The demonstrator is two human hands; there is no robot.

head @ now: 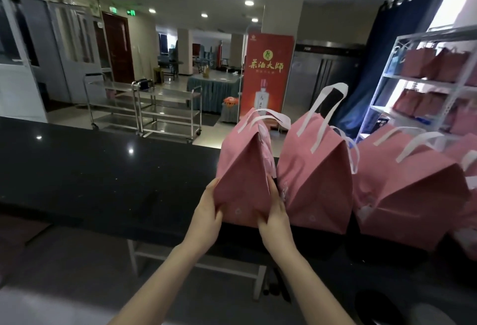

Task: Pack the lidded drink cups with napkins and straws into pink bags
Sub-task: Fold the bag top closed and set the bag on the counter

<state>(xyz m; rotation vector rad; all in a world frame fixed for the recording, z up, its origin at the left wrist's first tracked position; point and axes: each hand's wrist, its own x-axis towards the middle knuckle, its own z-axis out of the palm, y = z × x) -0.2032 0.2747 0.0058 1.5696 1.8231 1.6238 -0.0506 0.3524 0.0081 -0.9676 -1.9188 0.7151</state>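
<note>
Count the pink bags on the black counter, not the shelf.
4. The leftmost bag, held by the left hand and right hand; the second bag just right of it; the third bag further right; the fourth bag, cut off at the frame's right edge. More may be hidden.

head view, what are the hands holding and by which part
The leftmost pink bag, by its lower sides: left hand on its left, right hand on its right.

Pink bags (245, 169) with white handles (268, 115) on a black counter (103, 169).
</note>
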